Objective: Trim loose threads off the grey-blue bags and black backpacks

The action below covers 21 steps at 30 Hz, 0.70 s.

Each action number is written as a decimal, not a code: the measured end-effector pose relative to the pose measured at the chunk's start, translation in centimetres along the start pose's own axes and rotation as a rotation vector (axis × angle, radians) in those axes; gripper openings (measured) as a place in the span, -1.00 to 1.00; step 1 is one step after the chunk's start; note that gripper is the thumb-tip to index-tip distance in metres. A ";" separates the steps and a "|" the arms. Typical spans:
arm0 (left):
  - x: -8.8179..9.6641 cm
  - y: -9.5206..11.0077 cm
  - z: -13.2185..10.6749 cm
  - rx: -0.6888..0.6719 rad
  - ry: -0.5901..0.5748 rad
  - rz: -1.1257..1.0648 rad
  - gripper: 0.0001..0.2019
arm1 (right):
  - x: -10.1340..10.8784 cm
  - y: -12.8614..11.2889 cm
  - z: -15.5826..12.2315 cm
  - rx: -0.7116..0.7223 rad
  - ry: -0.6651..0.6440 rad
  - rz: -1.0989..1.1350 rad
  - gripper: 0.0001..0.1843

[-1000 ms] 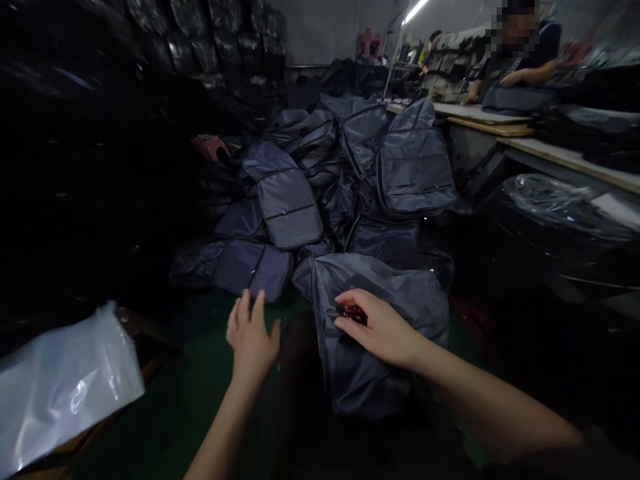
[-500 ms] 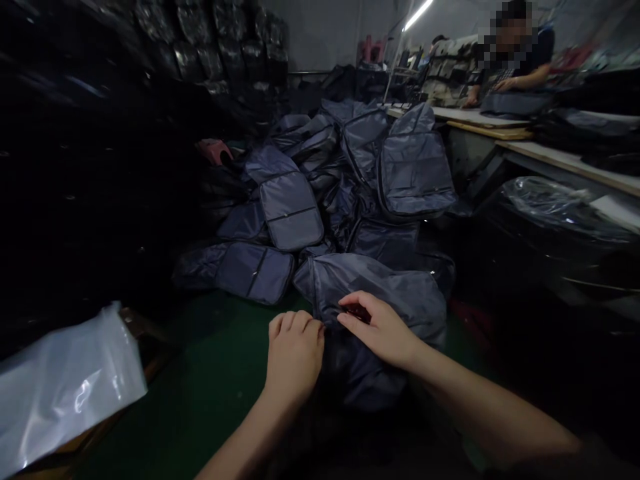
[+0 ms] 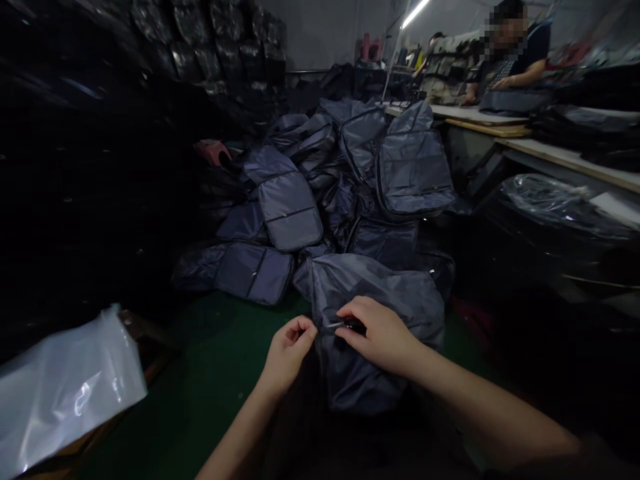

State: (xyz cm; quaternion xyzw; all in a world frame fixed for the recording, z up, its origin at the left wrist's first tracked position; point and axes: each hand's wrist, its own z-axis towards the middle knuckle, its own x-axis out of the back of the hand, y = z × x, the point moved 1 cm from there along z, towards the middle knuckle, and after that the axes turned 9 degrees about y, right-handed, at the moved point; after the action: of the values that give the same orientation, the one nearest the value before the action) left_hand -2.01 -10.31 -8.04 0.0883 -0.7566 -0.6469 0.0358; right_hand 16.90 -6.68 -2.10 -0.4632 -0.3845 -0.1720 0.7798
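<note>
The right hand [image 3: 383, 337] is closed on a small dark-handled tool with a thin metal tip [image 3: 350, 325], whose tip reaches the left edge of a slate-blue nylon backpack [image 3: 380, 373] lying on the near floor. The left hand [image 3: 289, 353] sits just beside that tip, its fingers [image 3: 305, 328] drawn together at the bag's edge; whether they clamp the fabric, I cannot tell. A stretch of green-painted floor [image 3: 215, 380] opens left of the bag, reaching a translucent plastic bag [image 3: 65, 393] at near left. Farther off rises a heap of matching blue backpacks [image 3: 290, 213], and at far right a seated co-worker [image 3: 505, 67] works at a pale wooden workbench [image 3: 485, 115].
</note>
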 end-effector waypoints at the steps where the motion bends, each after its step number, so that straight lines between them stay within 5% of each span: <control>1: 0.0 -0.1 0.0 -0.033 0.005 0.009 -0.82 | 0.0 -0.1 0.0 0.038 -0.019 -0.025 -0.80; 5: 0.0 -0.5 0.2 -0.127 0.031 0.031 -0.87 | -0.2 -0.6 0.4 0.150 -0.077 -0.119 -0.81; 13: -0.3 -0.7 0.2 -0.043 0.110 -0.024 -0.86 | -0.8 -1.5 1.3 0.238 -0.123 -0.220 -0.85; 21: 2.7 -3.0 1.3 0.023 0.494 -0.062 -0.71 | -0.3 0.2 1.0 0.027 0.039 0.089 -0.86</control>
State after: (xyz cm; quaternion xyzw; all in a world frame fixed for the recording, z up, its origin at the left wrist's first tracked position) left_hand -4.65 -9.93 -11.34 0.2674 -0.7290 -0.5979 0.1988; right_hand 16.36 -5.73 -2.13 -0.4659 -0.3507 -0.1410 0.8001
